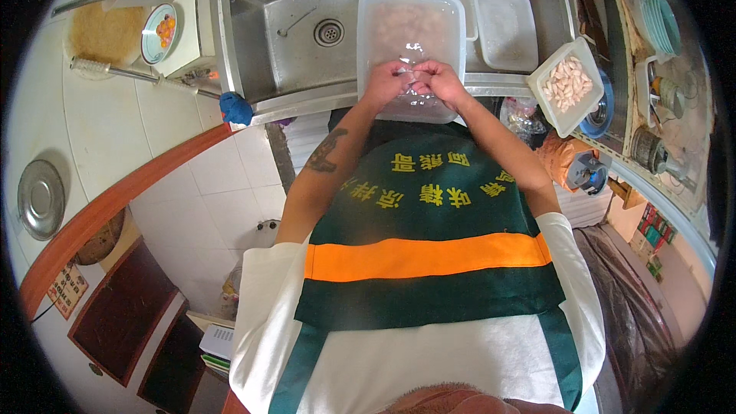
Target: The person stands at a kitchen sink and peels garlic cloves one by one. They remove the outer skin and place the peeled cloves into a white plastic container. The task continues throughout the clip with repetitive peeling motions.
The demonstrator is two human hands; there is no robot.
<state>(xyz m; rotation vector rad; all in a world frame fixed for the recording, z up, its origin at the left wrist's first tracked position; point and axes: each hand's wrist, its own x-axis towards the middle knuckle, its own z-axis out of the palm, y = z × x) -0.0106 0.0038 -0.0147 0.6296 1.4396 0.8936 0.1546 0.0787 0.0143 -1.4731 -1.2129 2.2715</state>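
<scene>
Fingertips are the hardest part to read from the head view: where our two hands meet, the tips bunch together and cover whatever sits between them. We can only make out something small, pale and glossy there; what it is we cannot tell.

Our left hand (386, 80) and right hand (437, 81) touch each other over the near edge of a large clear plastic tub (412, 27), which rests across the front rim of the steel sink (268, 23). The fingers (402, 70) of both hands are curled inward, pinched around that small pale piece, not spread. The tub holds a mass of pale pinkish pieces, blurred through its cloudy wall.

To our right, a smaller white container (569, 84) of similar pale pieces sits tilted on the surface edge, well apart from the hands. Our green apron with its orange band hides everything below the forearms.
</scene>
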